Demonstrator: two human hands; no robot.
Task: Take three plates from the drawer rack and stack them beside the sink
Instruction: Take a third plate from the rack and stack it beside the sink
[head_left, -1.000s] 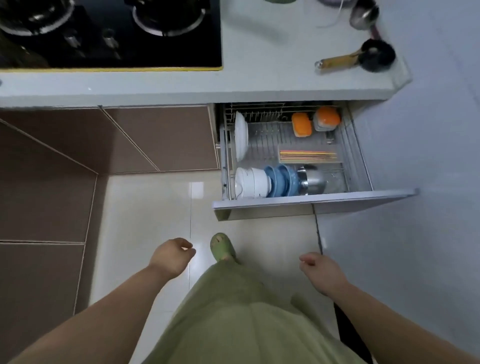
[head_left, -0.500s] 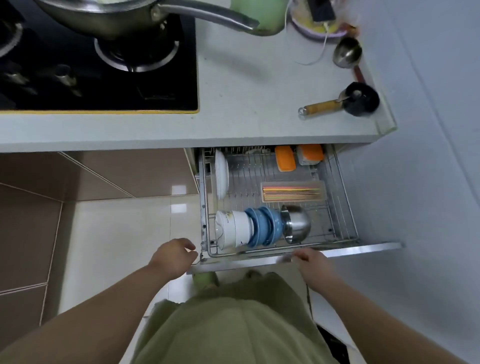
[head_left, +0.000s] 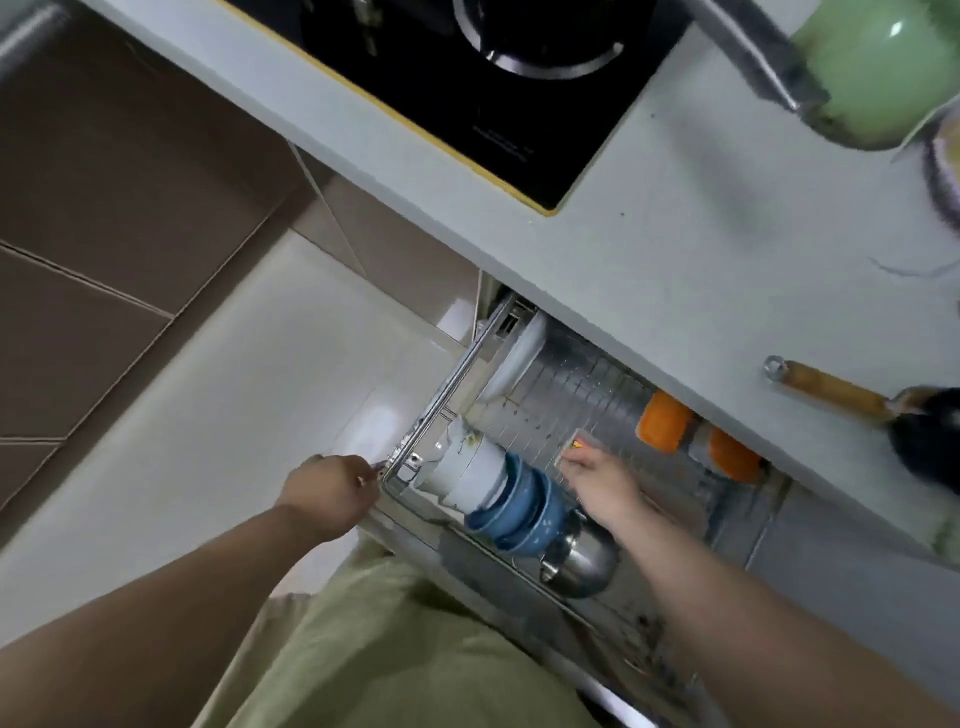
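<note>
The wire drawer rack (head_left: 441, 400) stands pulled out under the counter. White plates (head_left: 511, 366) stand on edge at its back left, partly under the counter lip. Along the front lie a row of white bowls (head_left: 467, 475), blue bowls (head_left: 524, 506) and a steel bowl (head_left: 584, 558). My left hand (head_left: 332, 491) is curled at the rack's front left corner, touching its frame. My right hand (head_left: 600, 480) reaches into the rack above the blue bowls, fingers spread, holding nothing. No sink is in view.
The grey counter (head_left: 649, 249) overhangs the rack and carries a black hob (head_left: 493, 73), a green pot (head_left: 878, 73) and a wooden-handled ladle (head_left: 831, 392). Orange-lidded containers (head_left: 665, 426) sit at the rack's back right. Brown cabinet fronts (head_left: 104, 171) and pale floor tiles (head_left: 234, 395) lie left.
The view has tilted and come closer to the drawer. My right hand left the drawer's front edge and reached into the rack. My left hand moved up to the rack's front left corner.
</note>
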